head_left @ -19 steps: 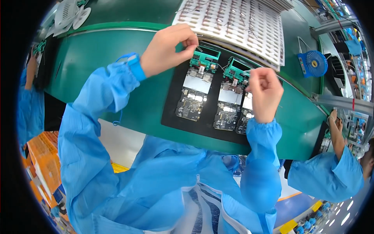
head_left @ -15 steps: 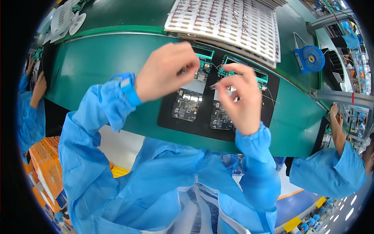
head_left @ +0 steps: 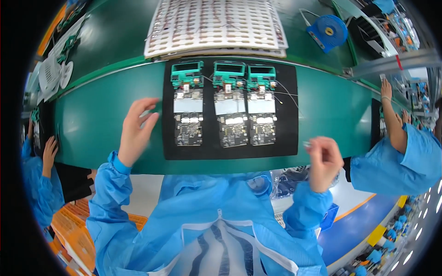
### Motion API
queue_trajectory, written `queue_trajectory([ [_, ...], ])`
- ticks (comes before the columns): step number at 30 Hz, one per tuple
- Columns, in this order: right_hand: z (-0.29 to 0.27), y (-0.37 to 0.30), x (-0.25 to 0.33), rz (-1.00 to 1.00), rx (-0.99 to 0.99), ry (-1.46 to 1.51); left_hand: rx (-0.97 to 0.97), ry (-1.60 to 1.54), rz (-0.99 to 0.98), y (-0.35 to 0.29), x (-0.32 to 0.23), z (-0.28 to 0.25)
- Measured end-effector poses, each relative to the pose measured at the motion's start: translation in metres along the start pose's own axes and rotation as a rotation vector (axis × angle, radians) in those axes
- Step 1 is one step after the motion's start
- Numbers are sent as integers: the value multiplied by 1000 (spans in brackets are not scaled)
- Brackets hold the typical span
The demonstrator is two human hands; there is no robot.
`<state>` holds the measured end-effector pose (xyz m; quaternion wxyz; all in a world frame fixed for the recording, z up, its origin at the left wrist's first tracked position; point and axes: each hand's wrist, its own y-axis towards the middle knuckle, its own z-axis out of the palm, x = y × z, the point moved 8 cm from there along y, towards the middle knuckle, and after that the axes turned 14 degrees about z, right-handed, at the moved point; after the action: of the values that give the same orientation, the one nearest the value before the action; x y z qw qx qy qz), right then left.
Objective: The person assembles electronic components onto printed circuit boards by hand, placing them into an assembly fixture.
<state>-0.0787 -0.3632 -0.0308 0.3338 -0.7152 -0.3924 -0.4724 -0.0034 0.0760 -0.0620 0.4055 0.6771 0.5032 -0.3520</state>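
Three circuit boards lie in a row on a black mat (head_left: 285,149): a left board (head_left: 188,129), a middle board (head_left: 232,131) and a right board (head_left: 262,129). Each has a white-grey patch across it and a green plastic frame at its far end; thin wires stick out by the right one. My left hand (head_left: 137,131) hovers left of the mat, fingers apart and slightly curled, with nothing visible in them. Right of the mat, near the table's front edge, my right hand (head_left: 324,163) pinches a small shiny clear piece (head_left: 307,144), too small to name.
Stacked white trays (head_left: 216,27) with rows of slots and thin wires stand beyond the mat. A blue fan (head_left: 328,33) is at the far right, a white fan (head_left: 53,76) at the far left. Co-workers' arms show at the left (head_left: 48,156) and right (head_left: 391,119).
Both hands have drawn back from over the boards and moved apart, left hand leftward, right hand rightward and nearer. All three boards now show. The whole view has shifted.
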Motion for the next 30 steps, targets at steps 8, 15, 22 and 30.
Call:
queue_trajectory([
  [8,-85,-66,-203,443,61,-565,128,-206,-283,25,54,10],
  [15,19,-112,-168,372,-258,-628,269,-544,-330,29,88,23],
  [22,115,-153,-123,288,-345,-491,317,-939,-233,31,84,53],
  [30,187,-165,-73,325,-340,-707,765,-754,-31,12,103,53],
])
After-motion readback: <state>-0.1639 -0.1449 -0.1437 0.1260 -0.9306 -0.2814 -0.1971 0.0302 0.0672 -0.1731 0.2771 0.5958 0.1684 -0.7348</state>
